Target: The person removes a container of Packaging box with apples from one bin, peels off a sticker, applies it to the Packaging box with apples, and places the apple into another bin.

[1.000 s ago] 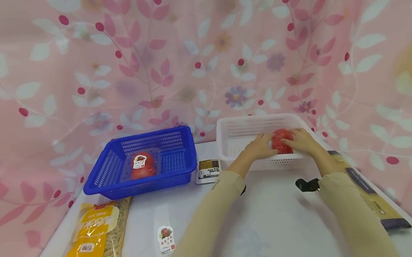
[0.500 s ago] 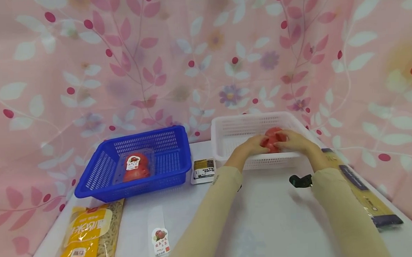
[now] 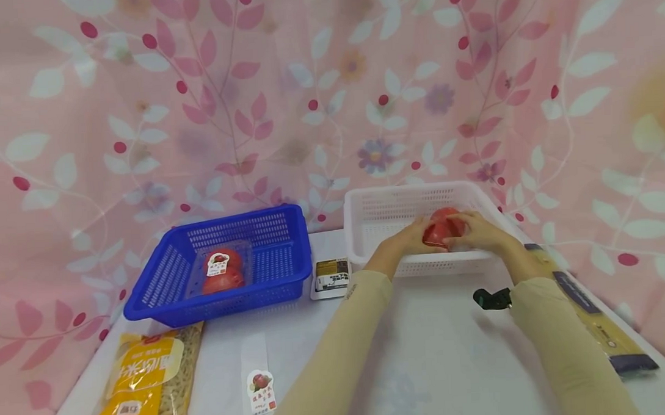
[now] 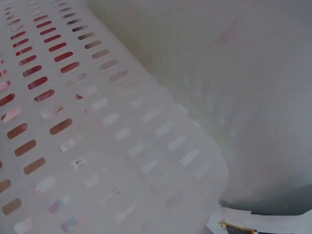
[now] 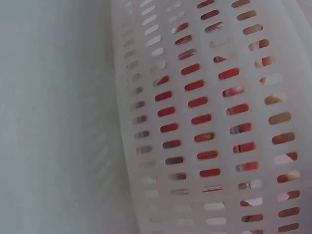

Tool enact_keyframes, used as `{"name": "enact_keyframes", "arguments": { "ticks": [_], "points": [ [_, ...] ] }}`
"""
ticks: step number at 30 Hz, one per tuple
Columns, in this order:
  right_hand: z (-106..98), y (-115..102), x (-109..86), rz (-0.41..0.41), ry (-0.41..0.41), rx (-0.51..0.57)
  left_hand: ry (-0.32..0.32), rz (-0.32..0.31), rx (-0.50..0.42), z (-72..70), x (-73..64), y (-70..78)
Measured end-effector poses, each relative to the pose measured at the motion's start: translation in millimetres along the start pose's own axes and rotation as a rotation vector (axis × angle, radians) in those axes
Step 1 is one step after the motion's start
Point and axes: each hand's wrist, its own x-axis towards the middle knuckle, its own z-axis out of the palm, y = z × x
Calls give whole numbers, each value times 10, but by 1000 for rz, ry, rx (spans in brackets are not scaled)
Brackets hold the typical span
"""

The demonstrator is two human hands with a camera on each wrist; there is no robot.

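Note:
In the head view, a pack of red round fruit [image 3: 436, 233], possibly tomatoes, sits inside the white slotted basket [image 3: 444, 266]. My left hand [image 3: 404, 239] grips its left side, and my right hand [image 3: 483, 233] holds it from the right. A thin edge, like clear plastic, shows at the front of the fruit. Both wrist views look at the basket's outer wall [image 4: 107, 112]; red fruit [image 5: 199, 102] and bits of fingers show only through its slots. Further left, a blue basket [image 3: 231, 307] holds a clear tray with two red fruits [image 3: 222, 280] and a white label.
Between the baskets lies a small printed packet [image 3: 332, 276]. A yellow pasta bag [image 3: 143, 373] is at the front left, beside a loose fruit-picture label [image 3: 260, 390]. A long yellow-and-dark packet [image 3: 595, 320] runs along the right edge. Patterned pink cloth [image 3: 328, 98] hangs behind.
Both hands have closed in on the red fruit pack from its two sides, and it appears tilted and shifted slightly left in the white basket. The head view has swung a little.

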Motion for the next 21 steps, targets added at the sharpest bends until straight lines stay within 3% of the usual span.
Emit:
{"name": "enact_keyframes", "arguments": {
  "ticks": [4,16,21],
  "points": [
    [13,14,-1,9,-5,-2,-29,-31,5,-3,18,-1],
    [5,32,19,18,-8,-44,0,1,81,-7,51,22],
    [26,12,78,-10,15,-28,25,-41,61,-12,-12,27]
  ]
}}
